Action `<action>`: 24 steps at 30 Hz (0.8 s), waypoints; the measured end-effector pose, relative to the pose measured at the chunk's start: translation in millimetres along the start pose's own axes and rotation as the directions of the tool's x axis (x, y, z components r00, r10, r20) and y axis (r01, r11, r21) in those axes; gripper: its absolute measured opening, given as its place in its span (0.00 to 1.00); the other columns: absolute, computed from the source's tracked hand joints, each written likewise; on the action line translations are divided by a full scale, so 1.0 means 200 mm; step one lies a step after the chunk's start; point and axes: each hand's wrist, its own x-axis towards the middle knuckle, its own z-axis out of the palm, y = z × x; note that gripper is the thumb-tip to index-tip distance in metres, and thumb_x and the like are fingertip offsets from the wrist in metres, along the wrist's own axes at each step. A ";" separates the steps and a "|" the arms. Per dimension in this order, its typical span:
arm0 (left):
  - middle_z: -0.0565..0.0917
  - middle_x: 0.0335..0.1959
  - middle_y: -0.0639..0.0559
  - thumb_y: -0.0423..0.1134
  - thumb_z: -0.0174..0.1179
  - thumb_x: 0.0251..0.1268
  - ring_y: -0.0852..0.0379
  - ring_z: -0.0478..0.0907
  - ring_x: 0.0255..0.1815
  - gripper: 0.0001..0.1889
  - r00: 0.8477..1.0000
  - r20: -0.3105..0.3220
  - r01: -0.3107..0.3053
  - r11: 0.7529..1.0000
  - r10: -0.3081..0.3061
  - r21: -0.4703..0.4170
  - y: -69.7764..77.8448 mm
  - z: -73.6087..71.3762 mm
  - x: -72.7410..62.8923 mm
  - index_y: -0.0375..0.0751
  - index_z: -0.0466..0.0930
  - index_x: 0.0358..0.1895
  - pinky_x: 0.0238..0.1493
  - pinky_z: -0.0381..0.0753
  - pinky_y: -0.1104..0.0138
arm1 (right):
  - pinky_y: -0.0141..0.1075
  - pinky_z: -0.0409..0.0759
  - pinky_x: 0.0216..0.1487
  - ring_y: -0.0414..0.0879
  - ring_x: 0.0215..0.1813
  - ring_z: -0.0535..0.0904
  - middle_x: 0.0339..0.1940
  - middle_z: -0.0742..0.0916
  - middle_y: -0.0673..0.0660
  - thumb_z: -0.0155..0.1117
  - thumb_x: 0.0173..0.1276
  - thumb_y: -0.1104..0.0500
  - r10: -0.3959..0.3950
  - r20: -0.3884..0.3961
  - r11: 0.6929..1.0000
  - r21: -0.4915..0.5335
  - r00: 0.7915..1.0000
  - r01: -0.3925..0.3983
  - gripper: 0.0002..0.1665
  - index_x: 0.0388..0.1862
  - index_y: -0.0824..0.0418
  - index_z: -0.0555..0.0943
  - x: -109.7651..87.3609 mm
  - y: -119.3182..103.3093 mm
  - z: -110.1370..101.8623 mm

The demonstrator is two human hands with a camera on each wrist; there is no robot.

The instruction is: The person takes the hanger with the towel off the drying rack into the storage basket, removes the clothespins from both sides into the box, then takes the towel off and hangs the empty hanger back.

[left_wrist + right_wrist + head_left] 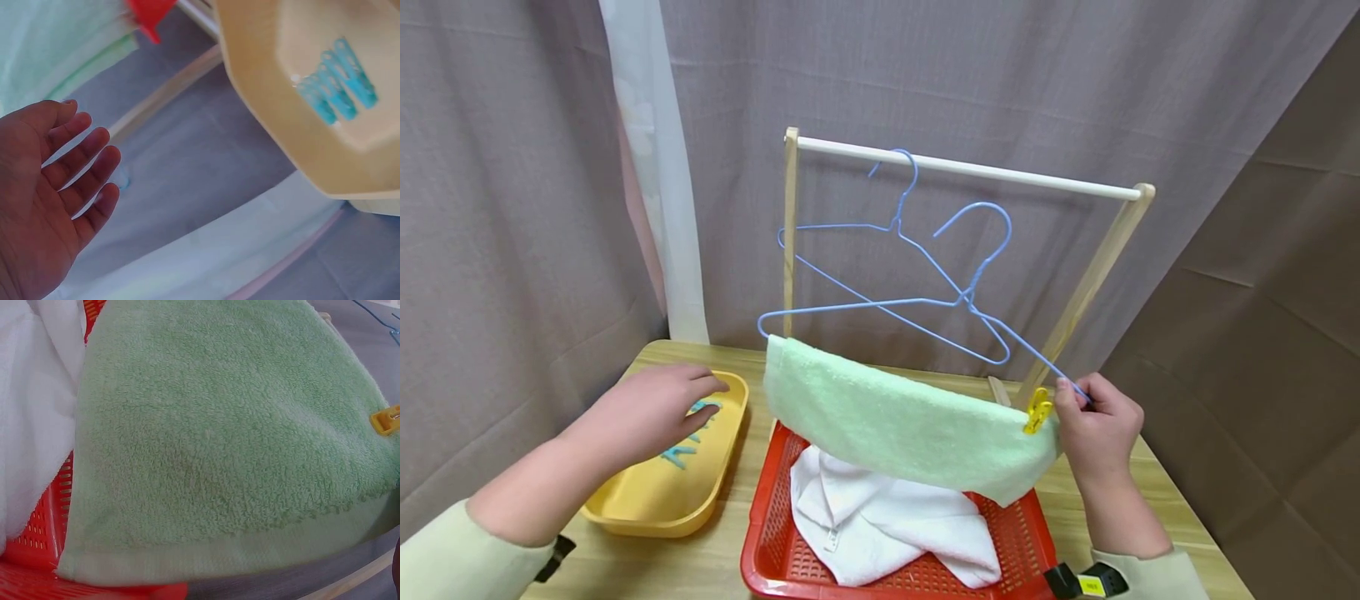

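Note:
My right hand (1097, 429) grips the right end of a blue wire clothes hanger (865, 307), whose hook points up. A light green towel (910, 425) is draped over the hanger's lower bar, and a yellow clothespin (1037, 412) clips it near my right hand. In the right wrist view the towel (212, 437) fills most of the picture. With fingers apart and nothing held, my left hand (658, 408) hovers over a yellow tray (658, 528). Several teal clothespins (679, 455) lie in that tray; the left wrist view shows these clothespins (337, 87) side by side.
Behind, a second blue hanger (850, 292) hangs from the white rod (970, 169) of a wooden rack (1093, 283). Below the towel stands a red basket (767, 533) holding a white cloth (880, 525). Everything stands on a wooden table (1157, 517) before grey curtains.

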 end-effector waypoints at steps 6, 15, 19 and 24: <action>0.85 0.41 0.53 0.37 0.72 0.55 0.52 0.83 0.41 0.16 0.998 -0.051 -0.030 0.999 0.031 0.009 0.07 -0.04 0.00 0.43 0.85 0.48 0.44 0.82 0.56 | 0.25 0.56 0.22 0.31 0.18 0.60 0.12 0.70 0.43 0.65 0.54 0.71 -0.006 0.004 1.000 0.002 1.000 0.006 0.17 0.11 0.66 0.70 0.00 0.00 -0.01; 0.85 0.39 0.55 0.37 0.72 0.54 0.54 0.83 0.39 0.15 0.987 -0.136 -0.090 0.996 0.087 -0.012 0.21 -0.08 0.04 0.45 0.86 0.47 0.43 0.82 0.58 | 0.25 0.58 0.22 0.31 0.19 0.62 0.12 0.71 0.42 0.67 0.55 0.70 0.002 0.024 1.000 -0.026 1.000 -0.001 0.17 0.11 0.64 0.72 -0.02 0.00 0.00; 0.85 0.41 0.56 0.39 0.72 0.55 0.54 0.83 0.41 0.15 0.989 -0.133 -0.076 0.997 0.071 -0.032 0.28 -0.11 0.07 0.46 0.86 0.47 0.43 0.83 0.58 | 0.25 0.58 0.22 0.31 0.19 0.62 0.12 0.71 0.43 0.67 0.54 0.70 -0.012 0.022 1.000 -0.025 1.000 0.013 0.17 0.11 0.64 0.71 -0.02 -0.01 0.00; 0.85 0.45 0.56 0.41 0.72 0.56 0.53 0.82 0.46 0.17 0.992 -0.112 -0.068 0.996 0.061 -0.057 0.35 -0.13 0.13 0.47 0.85 0.50 0.49 0.82 0.57 | 0.25 0.57 0.22 0.31 0.19 0.61 0.12 0.71 0.43 0.67 0.54 0.70 -0.022 0.027 0.999 -0.023 0.999 0.023 0.17 0.11 0.63 0.71 -0.02 -0.01 -0.01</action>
